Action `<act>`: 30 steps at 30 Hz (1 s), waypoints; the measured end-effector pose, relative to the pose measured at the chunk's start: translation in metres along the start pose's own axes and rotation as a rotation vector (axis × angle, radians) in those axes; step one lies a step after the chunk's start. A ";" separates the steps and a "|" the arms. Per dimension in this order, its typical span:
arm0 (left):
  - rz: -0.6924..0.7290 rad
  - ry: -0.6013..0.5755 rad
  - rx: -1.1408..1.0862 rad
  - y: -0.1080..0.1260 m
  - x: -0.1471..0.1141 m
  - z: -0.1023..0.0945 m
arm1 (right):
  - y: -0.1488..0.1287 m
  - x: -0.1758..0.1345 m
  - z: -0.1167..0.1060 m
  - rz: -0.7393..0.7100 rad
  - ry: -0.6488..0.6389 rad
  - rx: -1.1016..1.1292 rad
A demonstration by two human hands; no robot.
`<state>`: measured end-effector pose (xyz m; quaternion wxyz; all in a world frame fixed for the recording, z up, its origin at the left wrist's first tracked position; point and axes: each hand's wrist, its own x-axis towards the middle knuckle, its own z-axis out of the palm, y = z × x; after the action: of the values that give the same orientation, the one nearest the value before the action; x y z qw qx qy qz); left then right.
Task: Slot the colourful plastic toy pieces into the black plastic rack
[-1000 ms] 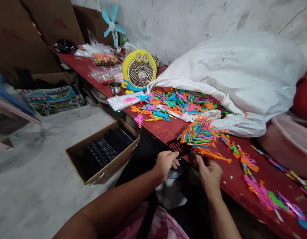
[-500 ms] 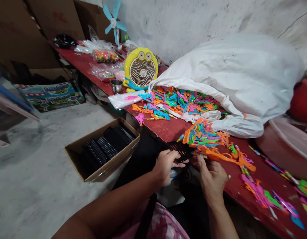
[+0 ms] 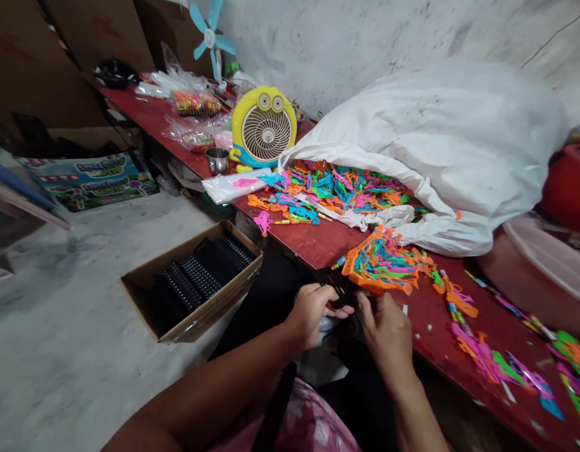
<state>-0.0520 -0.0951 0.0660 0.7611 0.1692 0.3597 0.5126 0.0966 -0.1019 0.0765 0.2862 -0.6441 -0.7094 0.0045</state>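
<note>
A black slotted rack point(image 3: 336, 284) is gripped in my left hand point(image 3: 313, 312), thumb on top and fingers beneath. Many colourful plastic toy pieces point(image 3: 386, 254) fan out from its far side over the table edge, in orange, green, blue and pink. My right hand point(image 3: 388, 326) is closed at the rack's right end, thumb and fingers pinching at the base of an orange piece point(image 3: 365, 282). The fingers partly hide that spot. Beside my left knee, an open cardboard box point(image 3: 144, 307) contains several black racks point(image 3: 196, 276) like the held one.
On the red table point(image 3: 309, 242), a white sack point(image 3: 426, 138) spills more plastic pieces point(image 3: 337, 185). A yellow fan point(image 3: 266, 129), a metal cup point(image 3: 217, 161) and plastic bags stand further left. To the right are a pink tub point(image 3: 535, 270) and a line of loose pieces point(image 3: 488, 358).
My right hand has moved left, closer to the rack. The orange piece it held out to the right now lines up with the others in the bunch. The view has shifted slightly.
</note>
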 end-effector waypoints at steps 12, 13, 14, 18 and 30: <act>-0.208 -0.071 0.546 -0.010 0.041 0.001 | 0.025 0.023 0.029 0.043 0.062 -0.354; -0.236 -0.077 0.599 -0.012 0.041 -0.001 | 0.027 0.024 0.030 0.048 0.050 -0.377; -0.234 -0.075 0.676 -0.014 0.039 -0.004 | 0.028 0.025 0.031 0.057 0.038 -0.395; 0.405 0.048 1.093 -0.004 0.020 -0.004 | 0.024 0.026 0.032 0.093 -0.038 -0.409; 1.234 -0.250 1.698 0.038 0.051 0.050 | 0.013 0.035 0.025 0.239 -0.183 -0.184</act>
<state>-0.0302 -0.0276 0.1044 0.0322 0.8513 0.3710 0.3697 0.0978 -0.0581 0.0648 0.1579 -0.7443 -0.6481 0.0321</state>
